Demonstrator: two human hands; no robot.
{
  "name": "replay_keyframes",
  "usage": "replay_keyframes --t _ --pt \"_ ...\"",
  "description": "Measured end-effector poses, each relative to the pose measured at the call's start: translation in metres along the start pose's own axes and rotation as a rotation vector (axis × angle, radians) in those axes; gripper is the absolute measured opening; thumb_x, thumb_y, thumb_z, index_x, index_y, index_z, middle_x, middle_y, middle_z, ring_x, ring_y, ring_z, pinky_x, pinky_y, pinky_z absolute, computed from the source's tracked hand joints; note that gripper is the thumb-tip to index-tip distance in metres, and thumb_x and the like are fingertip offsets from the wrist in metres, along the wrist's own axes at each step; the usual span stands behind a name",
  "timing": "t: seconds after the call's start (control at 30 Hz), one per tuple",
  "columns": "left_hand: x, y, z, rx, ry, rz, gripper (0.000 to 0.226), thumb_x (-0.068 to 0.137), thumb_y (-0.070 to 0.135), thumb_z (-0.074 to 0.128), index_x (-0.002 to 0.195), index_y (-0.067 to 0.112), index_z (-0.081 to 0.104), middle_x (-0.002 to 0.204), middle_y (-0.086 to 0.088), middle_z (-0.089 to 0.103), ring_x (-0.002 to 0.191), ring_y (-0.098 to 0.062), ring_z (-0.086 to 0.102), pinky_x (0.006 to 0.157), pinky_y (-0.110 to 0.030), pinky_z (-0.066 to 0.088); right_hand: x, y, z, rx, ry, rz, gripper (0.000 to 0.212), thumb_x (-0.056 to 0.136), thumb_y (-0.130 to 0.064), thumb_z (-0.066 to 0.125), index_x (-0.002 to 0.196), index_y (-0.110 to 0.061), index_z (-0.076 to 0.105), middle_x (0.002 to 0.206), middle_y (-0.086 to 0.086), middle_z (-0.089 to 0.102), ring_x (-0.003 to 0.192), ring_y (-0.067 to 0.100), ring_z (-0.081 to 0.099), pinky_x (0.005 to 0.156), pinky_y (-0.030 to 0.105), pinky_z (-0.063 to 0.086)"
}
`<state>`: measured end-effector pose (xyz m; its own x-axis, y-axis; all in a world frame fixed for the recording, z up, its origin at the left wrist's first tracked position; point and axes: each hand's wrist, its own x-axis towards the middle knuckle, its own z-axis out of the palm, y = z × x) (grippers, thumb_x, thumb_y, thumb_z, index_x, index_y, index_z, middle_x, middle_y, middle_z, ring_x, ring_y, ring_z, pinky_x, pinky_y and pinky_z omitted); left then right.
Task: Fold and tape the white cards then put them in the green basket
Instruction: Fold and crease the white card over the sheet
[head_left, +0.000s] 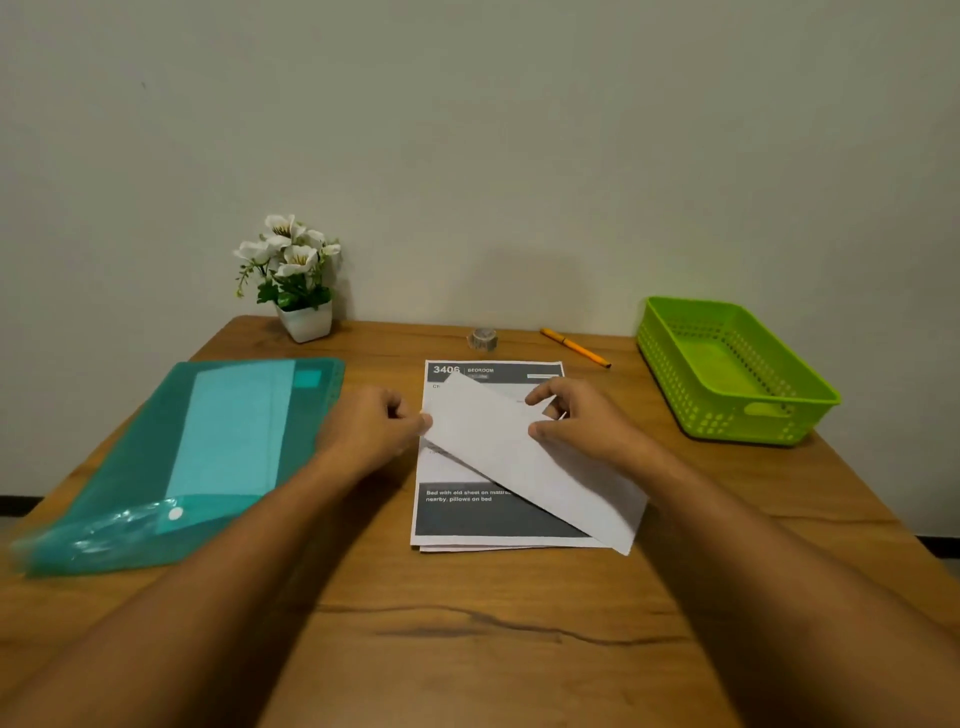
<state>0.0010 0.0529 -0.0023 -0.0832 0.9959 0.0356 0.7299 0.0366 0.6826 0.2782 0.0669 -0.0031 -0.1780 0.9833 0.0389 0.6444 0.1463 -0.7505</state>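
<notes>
One folded white card (524, 457) slants over the printed sheets (467, 512) mid-surface, long axis running far-left to near-right. Left hand (371, 428) fingers pinch its left end; right hand (576, 418) fingers clamp its far edge. One green basket (670, 343) sits far right.

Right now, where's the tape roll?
In the head view, the tape roll sits at the far edge of the table near the wall, just behind the printed sheets, left of the orange pen.
</notes>
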Motion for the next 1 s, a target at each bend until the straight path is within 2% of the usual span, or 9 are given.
replay_keyframes --t 0.13,0.2,0.3,0.4,0.57,0.7,0.77,0.87,1.0 --pt "-0.008 -0.014 0.018 0.143 0.078 0.084 0.026 0.088 0.044 0.075 0.079 0.025 0.061 0.075 0.009 0.065 0.072 -0.009 0.062 0.062 -0.031 0.052 0.002 0.01 0.007 -0.266 -0.028 -0.005 0.029 0.087 -0.03 0.079 0.114 -0.032 0.066 0.097 -0.008 0.065 0.087 0.012 0.062 0.075 0.033 0.052" --pt "-0.007 -0.022 0.024 0.178 0.147 0.182 0.022 0.088 0.046 0.074 0.087 0.03 0.059 0.085 0.014 0.06 0.078 -0.006 0.057 0.064 -0.03 0.05 0.006 0.009 0.01 -0.432 -0.028 -0.045 0.029 0.089 -0.032 0.075 0.117 -0.03 0.066 0.105 -0.008 0.065 0.094 0.014 0.062 0.084 0.038 0.053" --pt "-0.003 -0.03 0.03 0.249 0.145 0.32 0.019 0.094 0.044 0.066 0.111 0.036 0.068 0.096 0.017 0.055 0.087 -0.005 0.053 0.072 -0.031 0.052 0.013 -0.002 0.024 -0.564 -0.029 -0.193 0.024 0.095 -0.028 0.064 0.118 -0.027 0.068 0.117 -0.003 0.064 0.109 0.022 0.06 0.091 0.044 0.053" --pt "0.0 -0.032 0.033 0.31 0.143 0.347 0.025 0.098 0.043 0.06 0.119 0.036 0.072 0.095 0.014 0.053 0.089 -0.009 0.051 0.07 -0.032 0.048 0.021 -0.016 0.051 -0.599 -0.087 -0.362 0.021 0.099 -0.022 0.052 0.111 -0.024 0.069 0.117 -0.002 0.065 0.108 0.023 0.058 0.089 0.045 0.053" --pt "0.002 -0.034 0.035 0.395 0.164 0.377 0.033 0.1 0.044 0.054 0.128 0.034 0.069 0.119 0.006 0.06 0.11 -0.016 0.05 0.088 -0.038 0.043 0.042 -0.03 0.074 -0.658 -0.058 -0.485 0.027 0.104 -0.024 0.045 0.12 -0.023 0.067 0.128 -0.003 0.067 0.107 0.023 0.057 0.089 0.044 0.054" --pt "0.003 -0.033 0.04 0.521 0.122 0.336 0.043 0.105 0.045 0.039 0.146 0.038 0.052 0.148 0.002 0.048 0.133 -0.022 0.04 0.103 -0.044 0.037 0.048 -0.024 0.076 -0.657 -0.043 -0.489 0.035 0.106 -0.024 0.046 0.136 -0.023 0.064 0.137 -0.003 0.065 0.114 0.025 0.057 0.093 0.045 0.052" --pt "0.0 -0.031 0.038 0.498 0.143 0.346 0.04 0.104 0.044 0.044 0.139 0.035 0.059 0.145 0.001 0.052 0.131 -0.022 0.042 0.102 -0.044 0.04 0.047 -0.022 0.076 -0.646 -0.035 -0.487 0.036 0.106 -0.023 0.046 0.139 -0.023 0.063 0.14 -0.004 0.063 0.116 0.024 0.055 0.096 0.045 0.05" --pt "-0.006 -0.03 0.035 0.473 0.242 0.372 0.028 0.098 0.04 0.059 0.115 0.026 0.076 0.126 0.003 0.065 0.117 -0.019 0.052 0.091 -0.04 0.048 0.047 -0.021 0.077 -0.633 -0.033 -0.486 0.036 0.107 -0.024 0.045 0.138 -0.023 0.063 0.142 -0.004 0.062 0.117 0.024 0.054 0.098 0.045 0.049" --pt "-0.007 -0.029 0.033 0.39 0.288 0.318 0.021 0.094 0.039 0.067 0.1 0.022 0.079 0.111 0.006 0.069 0.105 -0.016 0.055 0.082 -0.036 0.05 0.047 -0.021 0.078 -0.621 -0.009 -0.501 0.034 0.107 -0.023 0.046 0.135 -0.023 0.064 0.139 -0.004 0.064 0.115 0.023 0.055 0.097 0.044 0.049"
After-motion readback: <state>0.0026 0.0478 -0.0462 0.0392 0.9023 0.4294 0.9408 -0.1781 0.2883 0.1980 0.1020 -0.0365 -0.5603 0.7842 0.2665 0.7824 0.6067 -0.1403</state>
